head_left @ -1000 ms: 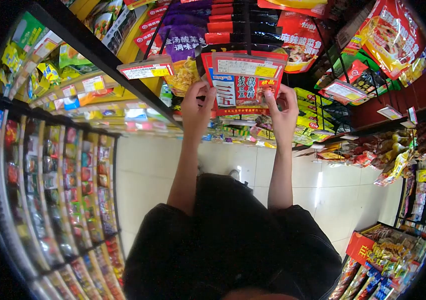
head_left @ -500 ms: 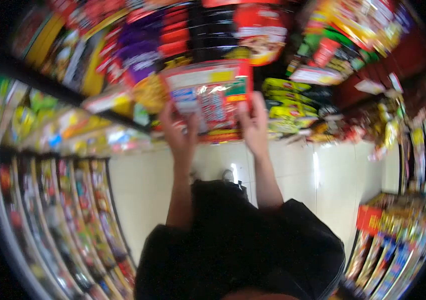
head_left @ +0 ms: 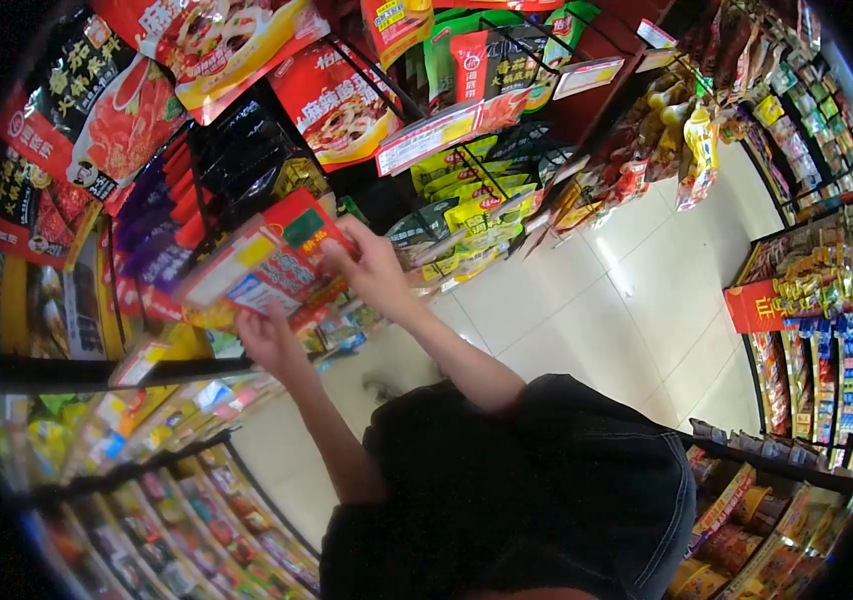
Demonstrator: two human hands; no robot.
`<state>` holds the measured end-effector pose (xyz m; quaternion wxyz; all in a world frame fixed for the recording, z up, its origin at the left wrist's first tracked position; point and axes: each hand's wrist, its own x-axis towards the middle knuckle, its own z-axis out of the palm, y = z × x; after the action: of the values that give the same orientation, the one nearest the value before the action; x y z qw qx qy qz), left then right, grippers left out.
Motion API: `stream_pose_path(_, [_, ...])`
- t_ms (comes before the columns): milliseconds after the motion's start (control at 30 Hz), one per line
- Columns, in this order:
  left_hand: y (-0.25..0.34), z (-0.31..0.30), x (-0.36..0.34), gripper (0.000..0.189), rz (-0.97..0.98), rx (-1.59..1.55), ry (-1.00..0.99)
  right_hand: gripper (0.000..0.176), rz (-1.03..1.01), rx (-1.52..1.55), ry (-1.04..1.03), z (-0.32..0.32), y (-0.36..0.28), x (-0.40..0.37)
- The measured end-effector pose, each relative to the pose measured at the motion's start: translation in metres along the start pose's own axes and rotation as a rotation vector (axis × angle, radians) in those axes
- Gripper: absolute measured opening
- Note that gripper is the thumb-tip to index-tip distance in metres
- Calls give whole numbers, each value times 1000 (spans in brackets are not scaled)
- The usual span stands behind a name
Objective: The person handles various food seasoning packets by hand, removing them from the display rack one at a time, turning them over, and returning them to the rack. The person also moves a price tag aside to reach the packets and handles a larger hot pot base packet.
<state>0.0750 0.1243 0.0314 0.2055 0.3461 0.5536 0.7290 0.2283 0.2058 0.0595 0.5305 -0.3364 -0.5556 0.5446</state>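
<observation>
A shop aisle with a pale, glossy tiled floor (head_left: 586, 335) is lined on several sides by racks of brightly coloured packaged goods. Against the hanging stock, one flat, mostly red packet (head_left: 284, 268) with a green patch is held up at a tilt by two bare hands. Its right side is grasped by the right hand (head_left: 371, 268), with the thumb laid on the front. The lower edge is pinched by the left hand (head_left: 271, 340), whose fingertips are slightly blurred. A white and yellow strip is seen along the packet's other side; whether it is printed there or stands in front cannot be told.

Two glossy red and yellow pouches (head_left: 334, 115) are displayed above, and two black and red pouches (head_left: 111, 125) are seen at the far left. Between these pairs, a row of purple packs (head_left: 151, 215), too crowded to be counted, is hung. A cluster of yellow-green packets (head_left: 476, 195) is stocked just beyond the right hand. At least three white and yellow price labels (head_left: 446, 135) are mounted nearby. One red cardboard display box (head_left: 754, 305) is set well apart, across the floor.
</observation>
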Motion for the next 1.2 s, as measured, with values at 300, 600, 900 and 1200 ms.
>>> stream_pose_path(300, [-19,17,13,22,96,55,180,17,-149,-165,120,-18,22,-16])
stream_pose_path(600, [-10,35,-3,25,137,84,210,14,75,-67,155,-83,25,-49])
stream_pose_path(900, [-16,22,-7,21,152,159,168,14,116,-98,207,-121,24,-64])
stream_pose_path(1200, [-27,21,-8,26,176,337,214,50,-1,270,450,-240,49,5])
